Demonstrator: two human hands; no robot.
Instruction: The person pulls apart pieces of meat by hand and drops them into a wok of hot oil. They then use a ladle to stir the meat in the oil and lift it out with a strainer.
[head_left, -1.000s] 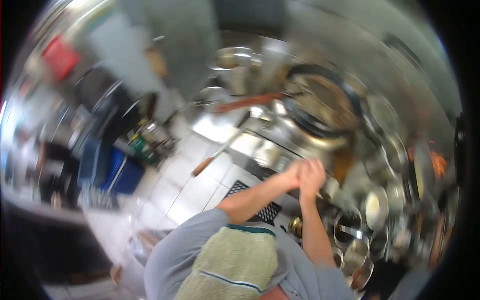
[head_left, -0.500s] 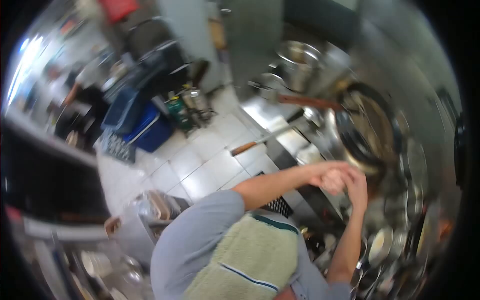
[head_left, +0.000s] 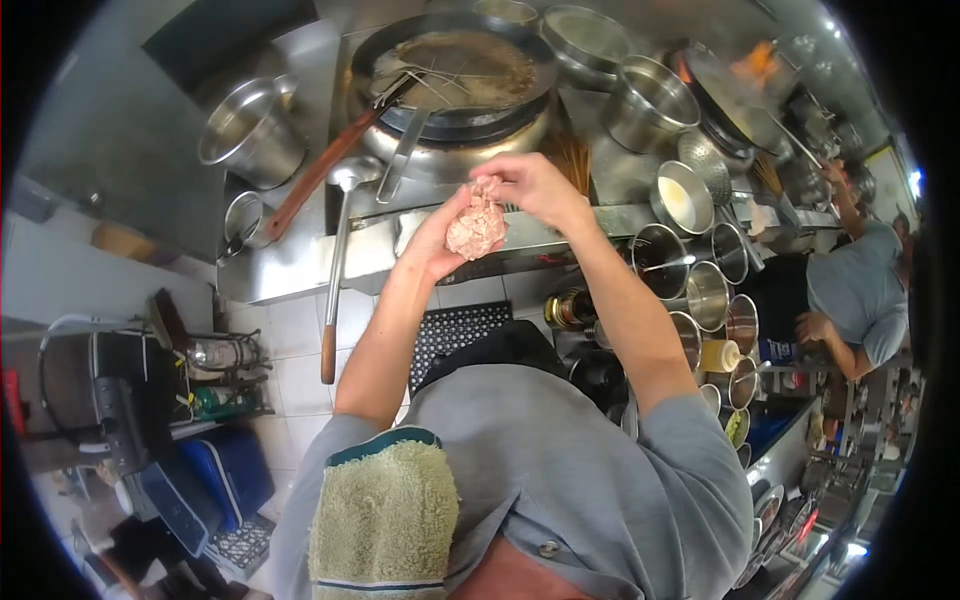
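A pink lump of raw minced meat [head_left: 476, 230] rests in my left hand [head_left: 437, 243], whose palm and fingers cup it from the left and below. The fingertips of my right hand [head_left: 538, 190] pinch the upper end of the same lump, where a smaller bit stands out. Both hands are held in front of the stove edge. Beyond them is a wide wok [head_left: 500, 75] of brownish liquid, with a wire skimmer [head_left: 330, 170] lying across its rim. A long ladle [head_left: 342, 240] with a wooden grip hangs over the counter edge to the left.
Steel pots [head_left: 255, 135] stand on the left of the counter. To the right are a bowl of pale liquid [head_left: 683, 203], a perforated ladle [head_left: 705, 165] and several metal containers [head_left: 708, 295]. Farther right, a co-worker [head_left: 855, 290] stands by another wok [head_left: 735, 100] with flames.
My view has swung round to face the wok squarely. Earlier my hands were closed together over a pinkish lump; now they are partly apart, with the meat exposed between them.
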